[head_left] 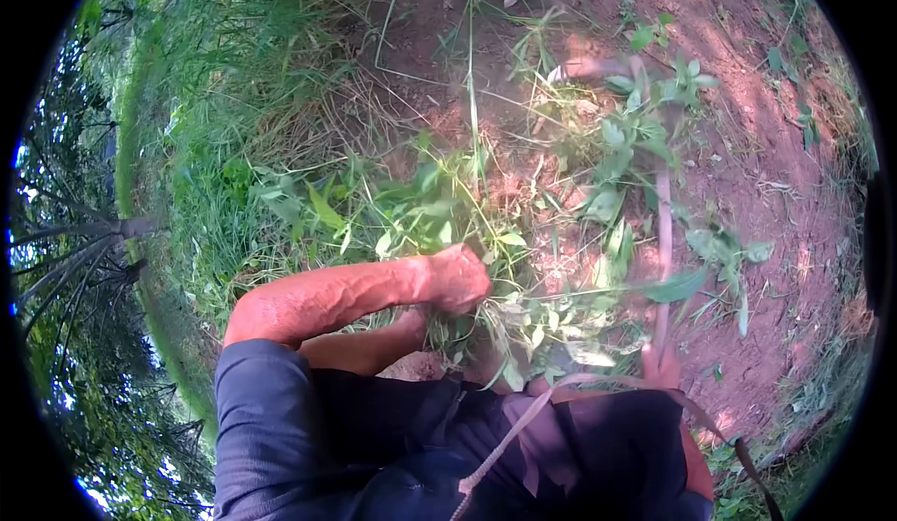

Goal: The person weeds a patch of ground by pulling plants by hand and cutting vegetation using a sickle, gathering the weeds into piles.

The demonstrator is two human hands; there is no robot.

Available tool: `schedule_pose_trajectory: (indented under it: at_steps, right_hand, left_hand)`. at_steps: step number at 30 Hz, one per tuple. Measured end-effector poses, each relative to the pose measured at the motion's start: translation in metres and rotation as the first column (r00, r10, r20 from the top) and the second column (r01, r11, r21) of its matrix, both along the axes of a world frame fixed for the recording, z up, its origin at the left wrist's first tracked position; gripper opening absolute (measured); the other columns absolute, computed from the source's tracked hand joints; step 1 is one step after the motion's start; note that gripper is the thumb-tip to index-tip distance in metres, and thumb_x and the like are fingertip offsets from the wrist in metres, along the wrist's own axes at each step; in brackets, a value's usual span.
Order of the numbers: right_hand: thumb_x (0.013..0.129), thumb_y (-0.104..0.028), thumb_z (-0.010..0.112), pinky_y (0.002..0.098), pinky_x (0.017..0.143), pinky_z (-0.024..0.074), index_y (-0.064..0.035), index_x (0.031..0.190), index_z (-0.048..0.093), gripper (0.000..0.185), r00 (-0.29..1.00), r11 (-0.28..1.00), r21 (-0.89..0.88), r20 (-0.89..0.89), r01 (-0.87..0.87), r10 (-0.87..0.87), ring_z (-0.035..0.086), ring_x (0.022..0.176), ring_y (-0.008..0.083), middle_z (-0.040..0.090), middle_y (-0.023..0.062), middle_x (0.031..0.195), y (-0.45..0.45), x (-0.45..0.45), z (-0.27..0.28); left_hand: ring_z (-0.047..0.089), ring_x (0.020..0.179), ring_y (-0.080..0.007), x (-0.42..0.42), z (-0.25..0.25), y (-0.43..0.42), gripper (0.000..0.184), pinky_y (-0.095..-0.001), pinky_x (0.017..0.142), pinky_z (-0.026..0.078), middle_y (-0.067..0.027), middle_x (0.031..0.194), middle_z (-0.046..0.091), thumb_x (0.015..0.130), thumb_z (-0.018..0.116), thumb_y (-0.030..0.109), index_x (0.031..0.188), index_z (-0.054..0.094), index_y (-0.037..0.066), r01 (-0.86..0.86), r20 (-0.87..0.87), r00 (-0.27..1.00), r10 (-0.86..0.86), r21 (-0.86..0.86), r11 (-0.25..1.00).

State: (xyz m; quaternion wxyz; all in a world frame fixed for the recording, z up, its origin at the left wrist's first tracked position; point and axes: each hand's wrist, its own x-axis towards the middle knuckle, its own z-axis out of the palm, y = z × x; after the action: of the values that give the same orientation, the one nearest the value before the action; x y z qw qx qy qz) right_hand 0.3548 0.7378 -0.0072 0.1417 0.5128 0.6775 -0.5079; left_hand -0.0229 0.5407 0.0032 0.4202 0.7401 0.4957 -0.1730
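My left hand (456,278) is closed in a fist around leafy weeds (430,208), whose stems and leaves stick out on both sides of it. At the lower right, my right hand (662,367) is wrapped round the long thin handle of a sickle (664,231). The handle runs up and away from me over the soil. Its curved head, at the top, bends to the left and is blurred and partly covered by leaves. Loose and uprooted weeds (561,325) lie between my two hands.
Tall green grass (252,100) grows thickly on the left. Reddish-brown soil (766,203) with scattered leaves stretches to the right. Trees (103,231) stand along the far left edge. A tan cord (523,423) hangs in front of my dark clothing.
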Motion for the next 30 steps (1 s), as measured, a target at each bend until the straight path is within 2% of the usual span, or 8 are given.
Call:
schedule_pose_trajectory:
  at_steps: [2, 4, 6, 7, 10, 14, 20, 30]
  right_hand:
    - [0.093, -0.026, 0.053, 0.035, 0.05, 0.0391, 0.0002, 0.096, 0.052, 0.026, 0.988, 0.988, 0.064, -0.066, 0.142, -0.138, 0.046, 0.056, 0.0154, 0.049, 0.0045, 0.065, 0.005, -0.021, -0.021]
    - [0.094, -0.027, 0.052, 0.038, 0.048, 0.0391, 0.0005, 0.097, 0.053, 0.028, 0.991, 0.99, -0.092, -0.077, 0.107, -0.114, 0.046, 0.051, 0.0181, 0.049, 0.0047, 0.064, 0.027, -0.069, -0.001]
    - [0.094, -0.028, 0.052, 0.0411, 0.049, 0.0408, 0.0006, 0.099, 0.052, 0.029, 0.997, 0.999, 0.033, -0.065, -0.03, 0.032, 0.049, 0.05, 0.0221, 0.052, 0.0079, 0.064, 0.035, -0.094, -0.006]
    - [0.094, -0.028, 0.053, 0.0441, 0.05, 0.0425, 0.0008, 0.1, 0.052, 0.03, 0.985, 0.975, 0.154, -0.032, -0.16, 0.167, 0.052, 0.049, 0.0261, 0.054, 0.0111, 0.065, 0.036, -0.098, -0.009]
    - [0.093, -0.027, 0.053, 0.0517, 0.059, 0.0465, 0.0012, 0.102, 0.048, 0.03, 0.908, 0.908, 0.05, 0.066, -0.417, 0.413, 0.06, 0.063, 0.0432, 0.06, 0.0269, 0.072, 0.027, -0.048, -0.004]
    - [0.091, -0.028, 0.057, 0.0467, 0.056, 0.0461, -0.0008, 0.103, 0.05, 0.03, 0.829, 0.856, -0.068, 0.225, -0.512, 0.513, 0.062, 0.062, 0.0346, 0.061, 0.0218, 0.072, 0.016, 0.062, 0.016]
    - [0.091, -0.027, 0.058, 0.0364, 0.051, 0.0425, -0.0007, 0.099, 0.05, 0.029, 1.0, 0.909, -0.418, -0.012, 0.01, -0.016, 0.053, 0.056, 0.0188, 0.055, 0.0108, 0.066, -0.025, 0.067, 0.026]
    - [0.089, -0.025, 0.058, 0.0329, 0.049, 0.0406, -0.001, 0.095, 0.05, 0.026, 0.969, 0.854, -0.48, 0.227, 0.2, -0.1, 0.051, 0.056, 0.0143, 0.052, 0.0069, 0.065, -0.106, 0.064, 0.05]
  left_hand:
    - [0.065, 0.069, -0.024, -0.011, -0.023, -0.004, 0.019, -0.0414, 0.068, 0.052, -0.0109, 0.073, 0.062, 0.076, 0.059, 0.022, 0.088, 0.059, 0.007, -0.121, -0.086, 0.99, 0.109, -0.144, 0.982]
    - [0.065, 0.074, -0.0263, -0.043, 0.006, 0.01, 0.025, -0.0526, 0.084, 0.045, -0.0126, 0.077, 0.06, 0.079, 0.057, 0.017, 0.101, 0.057, 0.006, -0.303, -0.119, 0.937, 0.329, 0.196, 0.933]
    - [0.057, 0.106, -0.025, -0.069, 0.008, 0.031, 0.024, -0.0545, 0.098, 0.039, -0.0144, 0.12, 0.056, 0.082, 0.061, 0.018, 0.104, 0.063, 0.008, -0.281, -0.514, 0.845, 0.148, -0.192, 0.94]
    - [0.062, 0.09, -0.0235, -0.076, 0.023, 0.024, 0.017, -0.0518, 0.089, 0.045, -0.0151, 0.102, 0.063, 0.082, 0.059, 0.014, 0.095, 0.065, 0.006, -0.102, -0.49, 0.854, 0.177, 0.176, 0.979]
    - [0.064, 0.083, -0.0239, -0.092, 0.015, -0.002, 0.015, -0.0465, 0.081, 0.048, -0.0133, 0.091, 0.065, 0.077, 0.06, 0.011, 0.091, 0.065, 0.006, -0.254, -0.458, 0.839, 0.292, 0.143, 0.956]
    - [0.061, 0.084, -0.0278, -0.087, -0.012, -0.039, 0.018, -0.0419, 0.074, 0.045, -0.0124, 0.084, 0.058, 0.072, 0.059, 0.016, 0.086, 0.06, 0.005, -0.273, -0.357, 0.877, 0.321, 0.178, 0.945]
    - [0.058, 0.098, -0.0271, -0.105, -0.007, 0.006, 0.031, -0.0418, 0.085, 0.041, -0.0115, 0.098, 0.059, 0.075, 0.06, 0.015, 0.106, 0.061, 0.011, -0.298, -0.411, 0.784, 0.465, 0.407, 0.863]
    - [0.036, 0.132, -0.0371, -0.102, -0.024, 0.199, 0.084, -0.0533, 0.108, 0.027, -0.0189, 0.148, 0.028, 0.064, 0.061, 0.002, 0.142, 0.034, 0.017, -0.277, -0.129, 0.873, 0.47, 0.663, 0.696]
